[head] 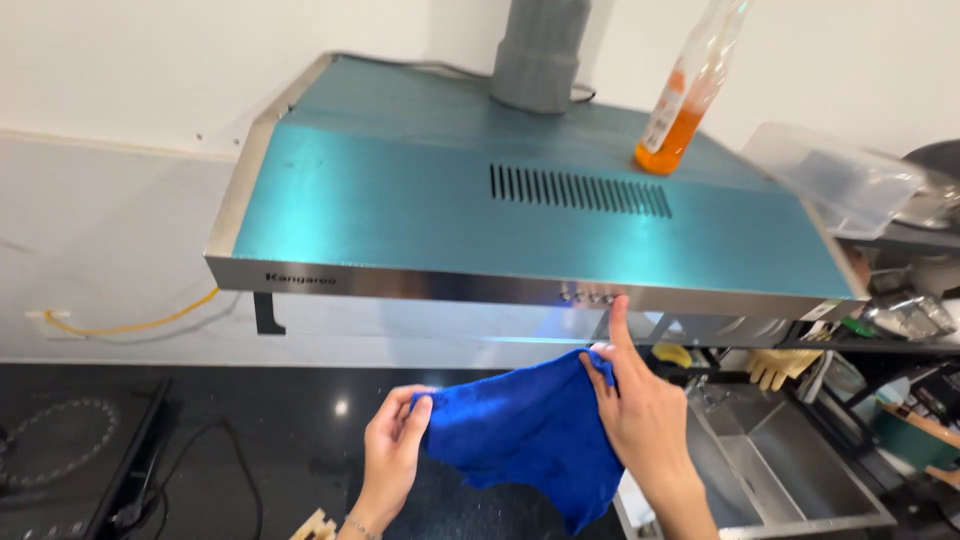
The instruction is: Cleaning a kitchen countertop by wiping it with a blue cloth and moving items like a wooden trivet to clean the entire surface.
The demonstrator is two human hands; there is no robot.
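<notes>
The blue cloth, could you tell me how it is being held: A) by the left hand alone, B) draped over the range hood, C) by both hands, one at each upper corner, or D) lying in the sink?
C: the left hand and right hand each pinch an upper corner of the blue cloth, which hangs between them below the range hood.

Single head-worn view, looking forward and slightly down from about chest height, close to the range hood, whose top surface and front edge fill the upper half. Black counter runs along the lower left, sink at the lower right corner. Both hands enter from the bottom edge, near the lens.
</notes>
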